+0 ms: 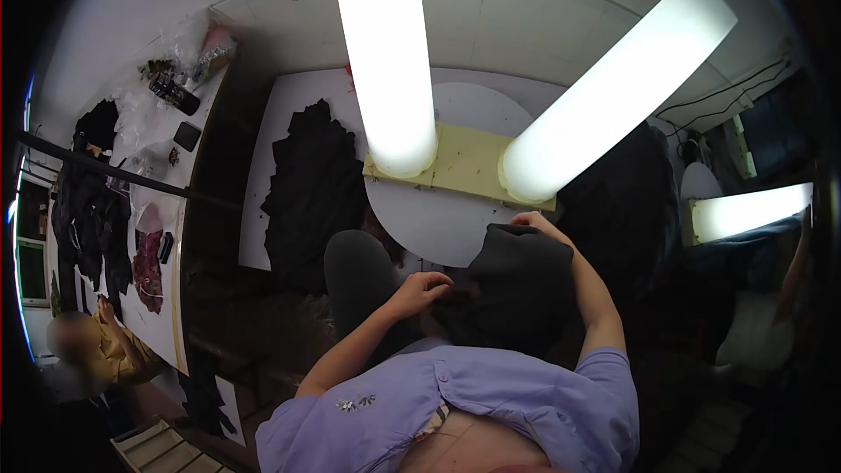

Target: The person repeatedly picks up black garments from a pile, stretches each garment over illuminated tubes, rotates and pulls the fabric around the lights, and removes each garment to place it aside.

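A piece of dark grey cloth [526, 285] is draped over my lap and up toward the round white tabletop. At the top edge of this cloth, my right hand [536, 224] grips it with bent fingers, just below the lamp base. My left hand [422, 292] is closed at the cloth's left side, thumb and fingers drawn together. What lies between its fingertips is too dark and small to make out. The round white tabletop [412, 232] lies in front of me.
A cream lamp base [464, 162] with two glowing tubes [385, 61] hangs close above the tabletop. A heap of black cloth [311, 197] lies on the left. Farther left, a person in a yellow top [127, 355] sits by a long table [197, 136] with garments and plastic bags.
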